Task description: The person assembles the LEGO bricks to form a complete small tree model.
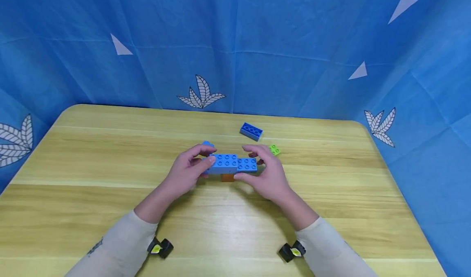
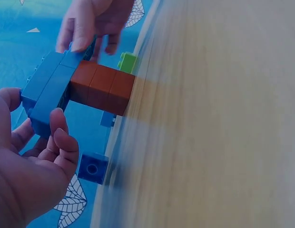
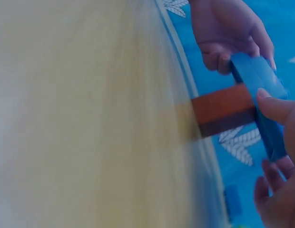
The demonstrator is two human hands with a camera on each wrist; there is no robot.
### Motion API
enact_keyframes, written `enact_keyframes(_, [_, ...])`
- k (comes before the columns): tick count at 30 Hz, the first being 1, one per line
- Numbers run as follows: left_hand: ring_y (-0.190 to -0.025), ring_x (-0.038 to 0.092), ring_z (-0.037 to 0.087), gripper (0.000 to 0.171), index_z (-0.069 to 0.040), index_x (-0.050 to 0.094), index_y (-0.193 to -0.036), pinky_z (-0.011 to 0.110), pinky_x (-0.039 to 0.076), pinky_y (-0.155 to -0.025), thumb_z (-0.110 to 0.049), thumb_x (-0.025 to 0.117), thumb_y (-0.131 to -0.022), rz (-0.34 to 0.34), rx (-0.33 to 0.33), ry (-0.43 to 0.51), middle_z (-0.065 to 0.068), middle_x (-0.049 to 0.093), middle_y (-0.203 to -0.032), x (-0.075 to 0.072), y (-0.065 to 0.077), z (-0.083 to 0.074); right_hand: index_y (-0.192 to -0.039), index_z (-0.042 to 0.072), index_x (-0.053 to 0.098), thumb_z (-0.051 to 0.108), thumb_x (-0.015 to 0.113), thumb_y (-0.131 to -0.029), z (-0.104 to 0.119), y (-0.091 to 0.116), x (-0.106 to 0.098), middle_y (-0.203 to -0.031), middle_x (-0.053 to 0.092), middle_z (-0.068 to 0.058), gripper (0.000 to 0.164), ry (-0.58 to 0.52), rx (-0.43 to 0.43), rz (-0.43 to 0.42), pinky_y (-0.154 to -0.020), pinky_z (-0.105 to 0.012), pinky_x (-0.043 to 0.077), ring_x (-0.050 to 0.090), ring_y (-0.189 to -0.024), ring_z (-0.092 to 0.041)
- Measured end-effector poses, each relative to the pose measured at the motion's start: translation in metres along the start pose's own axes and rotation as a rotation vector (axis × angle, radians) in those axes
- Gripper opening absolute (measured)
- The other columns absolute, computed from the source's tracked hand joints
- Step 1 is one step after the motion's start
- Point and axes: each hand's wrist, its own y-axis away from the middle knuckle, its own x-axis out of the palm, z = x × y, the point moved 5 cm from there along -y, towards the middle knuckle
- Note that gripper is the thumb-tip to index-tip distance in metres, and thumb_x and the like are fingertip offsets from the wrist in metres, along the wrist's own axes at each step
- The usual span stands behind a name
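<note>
While the blue beam (image 1: 229, 168) runs left to right, studs (image 1: 227, 157) up, left hand (image 1: 187, 171) and right hand (image 1: 270, 175) curl round its ends.

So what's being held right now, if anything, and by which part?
The blue bricks atop an orange post: the left hand grips their left end, the right hand their right end, thumb on the near side.

Your head camera looks from above the near side, forward and down over the table (image 1: 228, 224) to the far cloth (image 1: 235, 32). Your left and right wrist cameras, closer and rolled sideways, face the same cloth, sharing the joined bricks (image 2: 85, 85).
</note>
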Motion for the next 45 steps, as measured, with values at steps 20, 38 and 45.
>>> enact_keyframes(20, [-0.093, 0.049, 0.028, 0.047, -0.007, 0.058, -0.137, 0.041, 0.044, -0.081, -0.005, 0.070, -0.092, -0.059, 0.050, -0.518, 0.015, 0.046, -0.130, -0.036, -0.040, 0.020, -0.112, -0.001, 0.069, -0.003, 0.083, -0.079, -0.041, 0.018, 0.000, -0.096, 0.066, -0.018, 0.036, -0.376, 0.241, -0.185, -0.068, -0.023, 0.050, 0.056, -0.081, -0.027])
enact_keyframes(38, [-0.088, 0.061, 0.025, 0.029, -0.003, 0.065, -0.116, 0.038, 0.051, -0.074, -0.020, 0.074, -0.094, -0.074, -0.041, -0.500, 0.011, 0.063, -0.106, -0.047, -0.045, 0.025, -0.109, -0.011, 0.066, -0.010, 0.080, -0.079, -0.017, 0.010, -0.009, -0.093, 0.066, -0.019, 0.033, -0.404, 0.255, -0.204, -0.065, -0.022, 0.049, 0.057, -0.077, -0.026])
enact_keyframes(45, [-0.093, 0.071, 0.029, 0.028, 0.003, 0.057, -0.116, 0.035, 0.057, -0.076, -0.005, 0.071, -0.093, -0.153, -0.125, 0.004, 0.021, 0.062, -0.115, -0.053, -0.038, 0.029, -0.110, -0.011, 0.066, -0.010, 0.079, -0.079, -0.020, 0.010, -0.009, -0.094, 0.066, -0.021, 0.033, -0.412, 0.259, -0.201, -0.064, -0.021, 0.048, 0.056, -0.077, -0.024])
